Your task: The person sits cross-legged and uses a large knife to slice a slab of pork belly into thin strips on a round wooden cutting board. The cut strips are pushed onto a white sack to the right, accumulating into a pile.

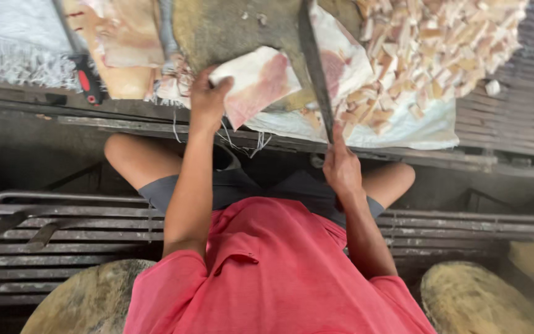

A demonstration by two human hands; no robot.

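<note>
The only holding surface in view is a white woven sack [403,127] spread over the bench edge [125,120]. It carries a heap of cut meat pieces [440,43], pale with pinkish-tan faces, piled at the upper right and spilling down to just beside the blade.

The slab of meat [258,80] lies on the round chopping block [236,28], at its near edge. The slab is flat and roughly rectangular, white along its upper and left margins, with a pink-red patch across the middle and lower right. Its lower corner overhangs the sack.

The left hand [208,96] is on the left end of the slab, fingers curled together over its upper corner, thumb alongside. The right hand [341,167] is closed around the handle of a cleaver [315,68]; the long dark blade runs up and away from the hand, edge-on, just right of the slab.

More slabs of pale meat [125,37] lie at the upper left. A red-handled tool [86,83] rests beside them.
</note>
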